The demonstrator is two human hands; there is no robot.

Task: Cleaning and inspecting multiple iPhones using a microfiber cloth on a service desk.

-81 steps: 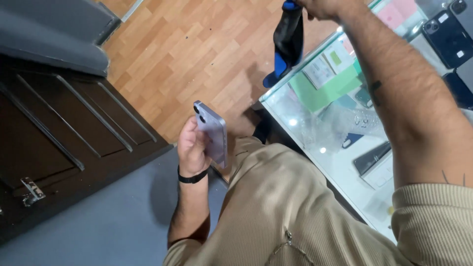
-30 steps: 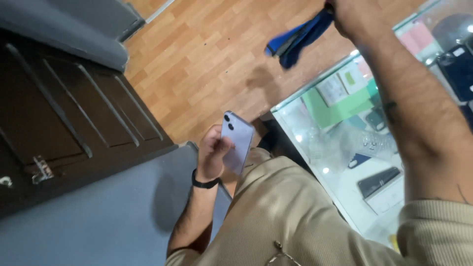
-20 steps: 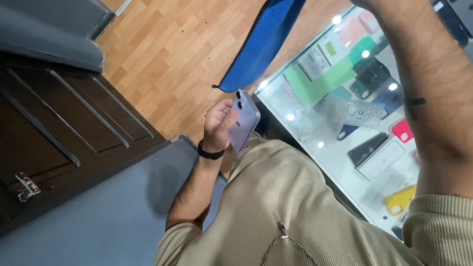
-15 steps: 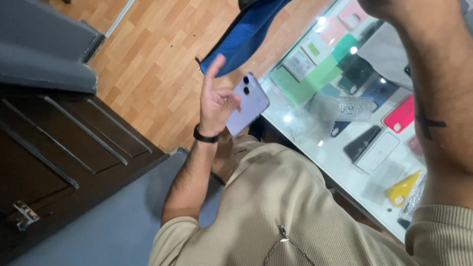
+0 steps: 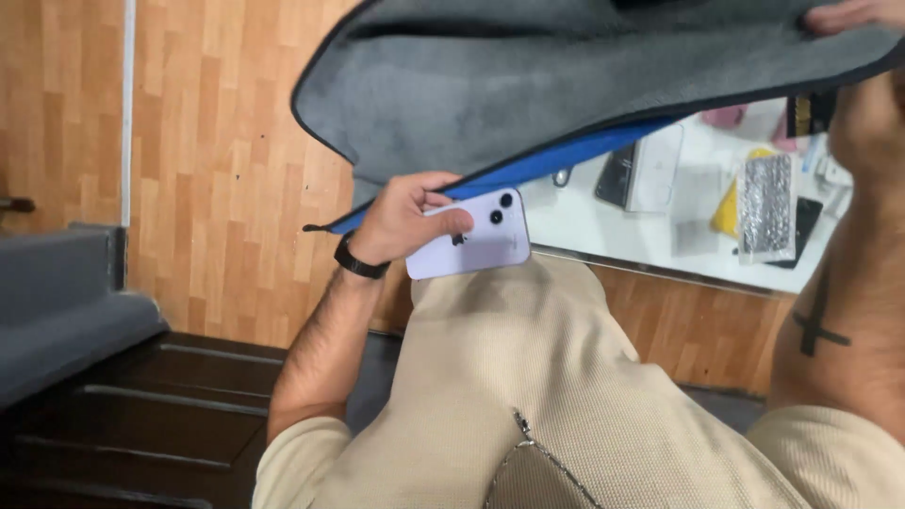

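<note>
Head view is looking down at a wooden floor [image 5: 203, 170] on the left, with a dark wooden cabinet [image 5: 141, 415] sitting in the bottom left corner. Next, the left hand [image 5: 407, 219] is curling around a light purple phone [image 5: 471, 247], with the thumb lying across its back and the fingers tucked behind it. The same hand is touching the lower edge of a big cloth [image 5: 566, 80], grey on one side and blue on the other, which is hanging wide over the phone. The phone is sitting just above the person's beige shirt [image 5: 556, 396]. Farther right, a white counter [image 5: 603, 212] is carrying phone cases near its far edge, among them a glittery silver case [image 5: 765, 207]. At the top right corner, the right hand [image 5: 848, 17] is pinching the cloth's upper edge, fingers closed on it.
</note>
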